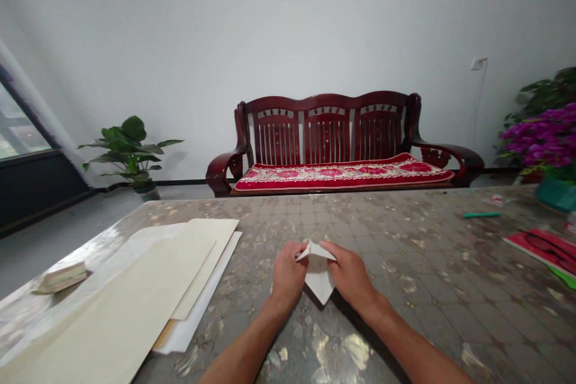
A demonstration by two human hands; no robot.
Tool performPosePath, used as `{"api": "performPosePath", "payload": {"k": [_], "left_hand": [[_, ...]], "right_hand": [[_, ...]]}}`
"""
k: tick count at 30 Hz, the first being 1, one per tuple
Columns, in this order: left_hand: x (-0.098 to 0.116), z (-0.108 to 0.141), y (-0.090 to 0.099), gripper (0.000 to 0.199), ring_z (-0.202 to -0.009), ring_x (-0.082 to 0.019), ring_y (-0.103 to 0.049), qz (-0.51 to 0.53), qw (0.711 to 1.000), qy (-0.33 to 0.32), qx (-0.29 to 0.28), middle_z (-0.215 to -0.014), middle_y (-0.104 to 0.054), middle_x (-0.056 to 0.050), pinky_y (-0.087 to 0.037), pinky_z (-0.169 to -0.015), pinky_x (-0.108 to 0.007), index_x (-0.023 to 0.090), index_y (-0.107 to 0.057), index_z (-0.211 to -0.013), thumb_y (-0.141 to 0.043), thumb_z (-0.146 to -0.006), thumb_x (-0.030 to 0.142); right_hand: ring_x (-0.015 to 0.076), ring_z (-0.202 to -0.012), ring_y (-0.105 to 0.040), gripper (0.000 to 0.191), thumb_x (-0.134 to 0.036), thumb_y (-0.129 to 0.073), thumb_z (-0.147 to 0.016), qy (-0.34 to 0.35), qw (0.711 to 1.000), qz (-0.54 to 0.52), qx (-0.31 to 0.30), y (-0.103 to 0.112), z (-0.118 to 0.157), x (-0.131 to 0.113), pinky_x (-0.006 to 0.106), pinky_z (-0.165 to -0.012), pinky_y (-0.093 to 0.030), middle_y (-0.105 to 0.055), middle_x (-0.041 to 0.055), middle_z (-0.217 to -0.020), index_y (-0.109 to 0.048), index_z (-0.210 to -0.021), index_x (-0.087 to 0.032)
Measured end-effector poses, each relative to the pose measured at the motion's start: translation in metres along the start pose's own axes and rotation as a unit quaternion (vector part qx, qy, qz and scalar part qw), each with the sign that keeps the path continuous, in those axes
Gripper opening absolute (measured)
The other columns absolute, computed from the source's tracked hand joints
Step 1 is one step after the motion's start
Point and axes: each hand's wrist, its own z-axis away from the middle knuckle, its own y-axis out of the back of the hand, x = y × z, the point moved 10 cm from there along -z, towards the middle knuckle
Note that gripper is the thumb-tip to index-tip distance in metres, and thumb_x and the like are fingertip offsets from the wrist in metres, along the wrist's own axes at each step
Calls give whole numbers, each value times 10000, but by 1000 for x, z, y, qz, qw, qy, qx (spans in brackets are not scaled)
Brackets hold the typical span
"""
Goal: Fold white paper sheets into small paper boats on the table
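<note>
In the head view, the left hand (288,273) and the right hand (354,276) each pinch one side of a folded white paper (319,282) between thumb and fingers, its pointed end aimed at the person. It is over the near middle of the patterned tablecloth (418,264); whether it touches the cloth I cannot tell. Large cream sheets (135,288) lie to its left, and a green pen (482,215) farther off to the right.

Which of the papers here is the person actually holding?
The small, folded white paper, held between the left hand and right hand. The large cream and white sheets lie on the table at the left, touched by neither hand.
</note>
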Motion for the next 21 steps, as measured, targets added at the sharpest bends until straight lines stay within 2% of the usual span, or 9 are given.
{"api": "performPosePath", "payload": {"k": [4, 9, 15, 21], "left_hand": [[-2, 2, -3, 347, -907, -160, -612, -43, 999, -18, -25, -928, -681, -31, -442, -796, -232, 227, -746, -963, -492, -811, 45], [2, 10, -9, 481, -994, -175, -588, -156, 983, -60, -75, -1023, -666, -22, -441, -867, -249, 303, -709, -1108, -453, -806, 30], [12, 18, -20, 455, -1048, -243, -547, -262, 948, -141, -109, -1145, -643, -74, -455, -926, -348, 273, -636, -1245, -438, -877, 93], [9, 21, -26, 437, -1097, -267, -504, -289, 935, -167, -121, -1201, -597, -104, -455, -944, -378, 241, -573, -1316, -438, -909, 155]], "right_hand": [[182, -1048, -651, 538, -97, -434, -801, -12, 996, 78, -32, -3, 3, 8, 263, -878, -470, -723, -1, -1129, -647, -1237, -329], [208, -969, -589, 354, -125, -471, -854, 54, 981, 185, -36, -5, 6, 10, 278, -793, -440, -677, 43, -974, -694, -1078, -284], [213, -988, -532, 346, -88, -506, -859, 143, 973, 179, 16, 5, 11, 3, 299, -829, -423, -631, 68, -1038, -648, -1133, -244], [195, -879, -532, 268, -71, -486, -897, 199, 962, 187, -6, 2, 18, -7, 290, -771, -408, -636, 56, -896, -691, -962, -230]]}}
